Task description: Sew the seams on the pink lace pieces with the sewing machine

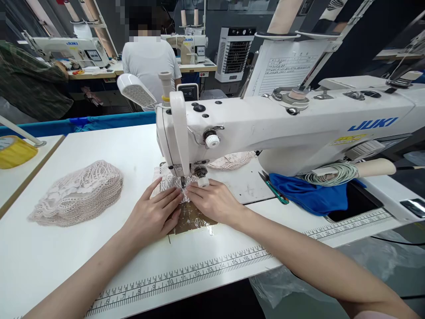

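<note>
A white sewing machine point(232, 128) stands before me, its needle and presser foot point(182, 181) over a light lace piece point(171, 181). From the left, my left hand point(157, 208) has its fingers closed on the lace beside the foot, with the thumb tucked low. On the other side my right hand point(212, 199) pinches the lace near the foot, fingertips bent together. Part of the lace is hidden under the fingers and the machine head. Below the hands lies a brown, shiny taped plate point(192, 219). Behind the needle, more lace point(232, 160) rests on the bed.
A stack of lace pieces point(83, 192) lies at left. Right of the needle are green-handled snips point(274, 188), blue cloth point(308, 192) and a coiled cord point(332, 173). A printed ruler point(186, 272) follows the front edge. Yellow tape point(16, 151) sits far left. Two people work behind.
</note>
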The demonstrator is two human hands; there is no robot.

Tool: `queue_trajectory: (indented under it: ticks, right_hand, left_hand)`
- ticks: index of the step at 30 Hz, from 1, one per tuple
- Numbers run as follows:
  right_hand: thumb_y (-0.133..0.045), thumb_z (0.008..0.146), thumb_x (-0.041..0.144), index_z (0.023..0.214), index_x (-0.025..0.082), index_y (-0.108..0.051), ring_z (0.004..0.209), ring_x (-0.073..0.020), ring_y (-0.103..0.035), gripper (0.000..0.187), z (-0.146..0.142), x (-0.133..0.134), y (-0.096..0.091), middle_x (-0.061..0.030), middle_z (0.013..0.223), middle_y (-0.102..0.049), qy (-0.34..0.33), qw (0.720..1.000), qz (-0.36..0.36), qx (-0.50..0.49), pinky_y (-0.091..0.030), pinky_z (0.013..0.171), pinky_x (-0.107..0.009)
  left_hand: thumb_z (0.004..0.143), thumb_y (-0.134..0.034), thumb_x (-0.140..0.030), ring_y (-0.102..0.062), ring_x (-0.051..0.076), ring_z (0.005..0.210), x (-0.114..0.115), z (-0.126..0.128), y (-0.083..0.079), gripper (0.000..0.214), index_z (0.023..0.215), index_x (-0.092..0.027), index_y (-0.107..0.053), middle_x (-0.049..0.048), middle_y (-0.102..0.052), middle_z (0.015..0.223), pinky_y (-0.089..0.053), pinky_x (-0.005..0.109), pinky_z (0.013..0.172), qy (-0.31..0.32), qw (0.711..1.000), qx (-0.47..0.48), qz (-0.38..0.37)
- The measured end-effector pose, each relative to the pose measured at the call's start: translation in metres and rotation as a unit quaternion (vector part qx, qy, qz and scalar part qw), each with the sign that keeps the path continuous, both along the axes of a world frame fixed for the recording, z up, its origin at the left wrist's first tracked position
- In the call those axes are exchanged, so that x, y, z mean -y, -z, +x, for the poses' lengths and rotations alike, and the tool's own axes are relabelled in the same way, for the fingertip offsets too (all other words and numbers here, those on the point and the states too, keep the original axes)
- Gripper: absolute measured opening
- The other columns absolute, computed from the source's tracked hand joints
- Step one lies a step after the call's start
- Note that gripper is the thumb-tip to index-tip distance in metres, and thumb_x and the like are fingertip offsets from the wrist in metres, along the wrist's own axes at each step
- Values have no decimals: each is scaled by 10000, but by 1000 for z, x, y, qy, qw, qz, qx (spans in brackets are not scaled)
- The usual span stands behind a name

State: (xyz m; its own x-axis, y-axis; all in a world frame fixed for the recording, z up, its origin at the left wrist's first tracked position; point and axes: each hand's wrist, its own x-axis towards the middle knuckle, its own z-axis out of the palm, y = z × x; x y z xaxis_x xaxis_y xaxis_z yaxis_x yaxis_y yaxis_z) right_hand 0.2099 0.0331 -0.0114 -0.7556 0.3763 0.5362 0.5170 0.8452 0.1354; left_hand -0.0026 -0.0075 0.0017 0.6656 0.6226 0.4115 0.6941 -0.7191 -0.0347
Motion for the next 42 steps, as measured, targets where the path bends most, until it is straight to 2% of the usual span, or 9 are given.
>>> queue_trajectory:
  ticks: [4, 7, 14, 23, 35, 42]
  right_hand:
    - [-465, 869, 12, 905, 107, -677, 758, -173, -633, 234, 0, 2, 0, -85, 957, -716, 10, 1000, -9, -4, -494, 848, -333]
    - [-449, 874, 16, 950, 112, -675, 815, -186, -620, 257, 2, 7, 1, -88, 981, -705, 3, 999, -30, -24, -497, 820, -337]
    - [-438, 829, -17, 932, 127, -691, 849, -195, -608, 308, 4, 12, 2, -65, 1002, -707, -9, 996, -52, -69, -507, 814, -337]
    - [-504, 842, -17, 972, 113, -683, 886, -200, -611, 257, 2, 9, 4, -87, 1050, -697, 2, 998, -52, -46, -501, 852, -351]
    - [-494, 863, 23, 1075, 98, -654, 903, -207, -624, 275, -2, 0, 3, -114, 1058, -689, 40, 998, -49, 10, -448, 946, -378]
    - [-489, 869, 62, 1072, 141, -657, 915, -201, -616, 275, 0, 0, 2, -77, 1088, -689, 56, 998, -31, 29, -429, 963, -374]
  left_hand:
    - [908, -484, -232, -614, 239, 1138, 1, 1, 0, 381, 1268, -153, -581, 93, -667, 1198, -253, 537, 1169, -9, 1000, -6, -2]
    - [909, -495, -218, -622, 231, 1122, 7, 1, 1, 361, 1253, -174, -596, 71, -680, 1180, -277, 512, 1165, -3, 1000, 9, 11]
    - [918, -505, -217, -641, 222, 1088, 12, 2, 1, 306, 1180, -134, -638, 87, -693, 1149, -275, 489, 1170, -2, 1000, 6, 25]
    - [927, -481, -232, -625, 239, 1117, 6, 0, 3, 344, 1240, -171, -607, 70, -683, 1173, -276, 523, 1163, -12, 1000, 16, 7]
    - [966, -422, -287, -593, 225, 1169, -10, -3, 4, 358, 1258, -157, -583, 85, -656, 1219, -234, 520, 1169, -38, 999, -14, 2]
    - [977, -392, -317, -532, 229, 1243, -15, -6, 6, 386, 1303, -172, -540, 72, -601, 1303, -208, 514, 1170, -53, 998, -27, -5]
